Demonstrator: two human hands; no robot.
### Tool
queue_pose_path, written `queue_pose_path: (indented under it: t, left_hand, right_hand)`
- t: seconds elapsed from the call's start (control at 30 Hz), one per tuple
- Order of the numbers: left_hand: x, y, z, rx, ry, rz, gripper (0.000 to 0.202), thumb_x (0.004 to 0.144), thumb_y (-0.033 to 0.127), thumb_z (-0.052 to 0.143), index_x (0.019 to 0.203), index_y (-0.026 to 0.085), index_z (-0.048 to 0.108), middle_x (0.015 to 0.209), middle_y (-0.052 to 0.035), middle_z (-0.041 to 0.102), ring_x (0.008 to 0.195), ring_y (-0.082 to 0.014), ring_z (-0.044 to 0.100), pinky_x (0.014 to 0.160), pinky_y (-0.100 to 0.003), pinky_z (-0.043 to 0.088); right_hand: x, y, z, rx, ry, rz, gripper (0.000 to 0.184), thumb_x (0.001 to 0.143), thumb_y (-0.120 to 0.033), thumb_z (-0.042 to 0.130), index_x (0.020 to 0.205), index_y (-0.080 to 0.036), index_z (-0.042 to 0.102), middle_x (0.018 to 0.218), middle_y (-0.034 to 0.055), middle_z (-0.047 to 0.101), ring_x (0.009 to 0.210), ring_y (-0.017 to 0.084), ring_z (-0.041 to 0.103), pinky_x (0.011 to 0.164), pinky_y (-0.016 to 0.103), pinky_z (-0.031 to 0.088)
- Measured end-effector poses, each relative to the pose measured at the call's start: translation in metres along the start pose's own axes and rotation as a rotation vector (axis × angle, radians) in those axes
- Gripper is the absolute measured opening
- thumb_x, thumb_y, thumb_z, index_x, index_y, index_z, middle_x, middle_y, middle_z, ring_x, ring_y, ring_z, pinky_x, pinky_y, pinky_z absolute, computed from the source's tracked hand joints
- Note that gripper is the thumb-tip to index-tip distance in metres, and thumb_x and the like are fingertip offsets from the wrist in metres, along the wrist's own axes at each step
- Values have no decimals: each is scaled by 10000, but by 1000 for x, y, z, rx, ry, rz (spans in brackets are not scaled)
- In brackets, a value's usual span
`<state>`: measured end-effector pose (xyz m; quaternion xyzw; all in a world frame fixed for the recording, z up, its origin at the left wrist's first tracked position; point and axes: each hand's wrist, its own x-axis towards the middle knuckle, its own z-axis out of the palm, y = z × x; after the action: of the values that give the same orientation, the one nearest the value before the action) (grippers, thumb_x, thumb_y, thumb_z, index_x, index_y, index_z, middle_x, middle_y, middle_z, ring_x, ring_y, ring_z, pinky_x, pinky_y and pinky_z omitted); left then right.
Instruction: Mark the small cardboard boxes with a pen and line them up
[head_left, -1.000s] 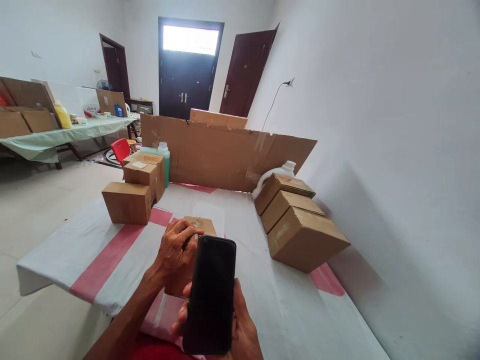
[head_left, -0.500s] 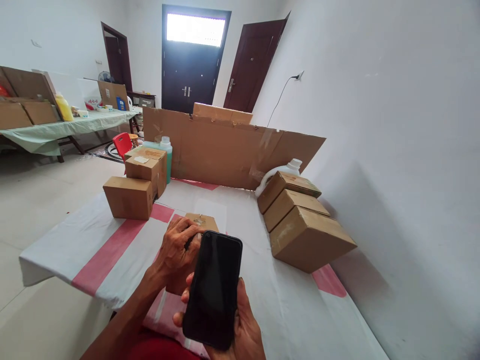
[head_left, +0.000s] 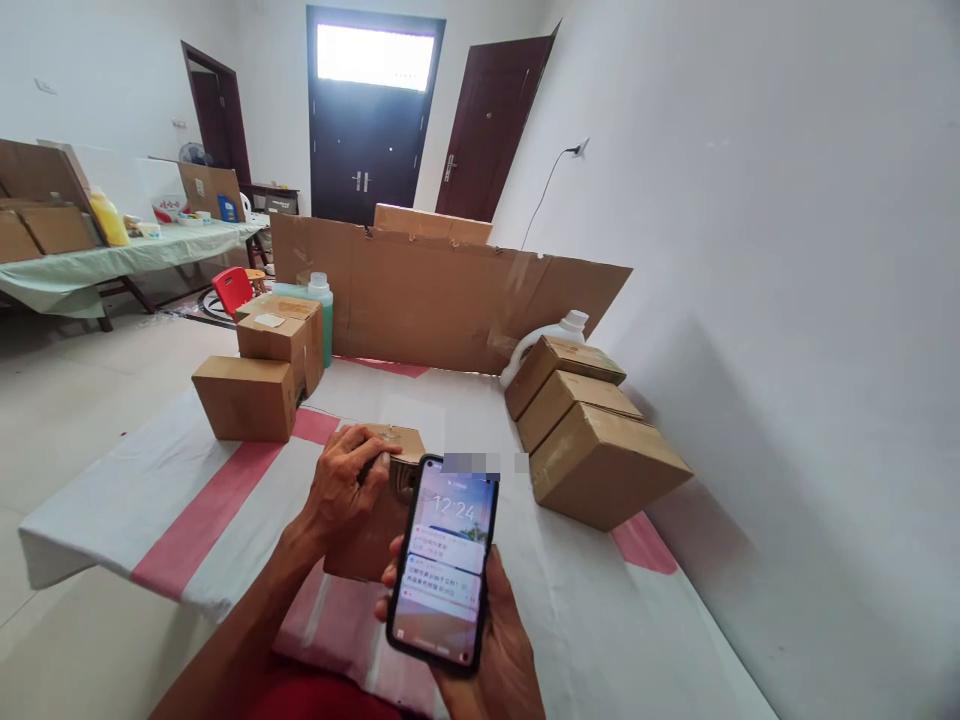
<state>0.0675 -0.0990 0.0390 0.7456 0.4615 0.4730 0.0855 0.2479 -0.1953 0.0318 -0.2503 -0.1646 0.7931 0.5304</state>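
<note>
My right hand [head_left: 495,610] grips a black-framed smartphone [head_left: 442,565] upright in front of me. Its screen is lit, with a clock and several notifications on it. To the left, my left hand [head_left: 349,480] lies over the upper left edge of a brown cardboard box [head_left: 364,545]. Its index finger reaches across the top flap and the thumb bends against the near face. The phone covers the right part of this box.
Cardboard boxes stand at the left [head_left: 244,400] and right [head_left: 600,465]. Behind them are a green-liquid jug [head_left: 321,310] and a white jug [head_left: 540,340]. An upright cardboard panel [head_left: 427,300] closes the far edge of the cloth-covered table [head_left: 187,490].
The phone screen has gone from black to lit. My right hand has moved the phone slightly right and up. My left hand stays at the box.
</note>
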Motion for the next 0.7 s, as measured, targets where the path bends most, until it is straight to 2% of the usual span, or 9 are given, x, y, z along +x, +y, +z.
queue_pose_path:
  t: [0.07,0.13,0.2,0.27,0.3,0.4,0.5,0.6,0.7]
  left_hand:
    - [10,-3,-1,-7,-21,-26,306,1011,252,451,1049,232,755,977,-52,697,961,-219,640,903,-377,502]
    - [21,-7,0,0,-38,-49,328,1007,258,437,1021,219,762,952,-53,690,946,-218,641,898,-375,505]
    - [33,-12,2,10,-54,-72,343,996,262,431,996,220,770,941,-51,689,948,-220,644,909,-374,501]
    - [46,-19,5,13,-77,-98,354,985,277,428,992,227,779,947,-53,691,948,-224,651,907,-369,498]
    - [52,-23,7,11,-90,-112,363,982,286,426,992,229,784,955,-55,695,942,-225,656,903,-364,497]
    - [74,-39,13,12,-128,-152,372,972,302,429,958,232,794,955,-57,716,911,-222,669,888,-343,496]
    - [99,-59,21,2,-176,-211,326,950,278,474,906,227,793,952,-55,749,939,-227,666,919,-334,486]
    - [119,-80,31,-47,-231,-284,250,967,292,545,890,198,763,957,-50,754,964,-223,666,930,-355,498]
    - [133,-98,36,-126,-249,-358,302,990,436,618,988,148,711,984,-39,723,926,-216,684,886,-399,546]
  right_hand:
    - [11,-13,-15,-73,64,-68,658,849,-757,644,1151,-185,767,1140,135,788,935,288,754,864,473,596]
    - [29,-27,-39,-219,151,-130,773,814,-832,603,1150,-153,754,1126,154,783,983,298,743,910,459,573]
    - [53,-39,-69,-536,326,-199,822,819,-875,512,1073,-129,749,996,141,786,920,281,732,857,406,564]
    - [76,-46,-100,-947,545,-256,805,838,-891,388,875,-156,715,778,84,736,747,246,677,695,353,523]
    - [86,-47,-115,-1083,619,-271,771,841,-881,365,782,-178,675,694,61,690,691,235,634,640,341,483]
    - [104,-48,-147,-1294,732,-284,606,876,-767,364,614,-243,517,577,28,579,636,224,542,594,336,390]
    - [107,-48,-165,-1480,784,-289,451,897,-594,358,597,-270,450,592,37,559,642,234,516,625,349,358]
    - [103,-51,-173,-1651,800,-280,372,896,-486,370,684,-254,568,741,104,647,725,282,572,688,382,382]
    - [100,-54,-175,-1780,812,-287,403,925,-427,373,812,-209,692,904,180,676,888,348,620,780,431,430]
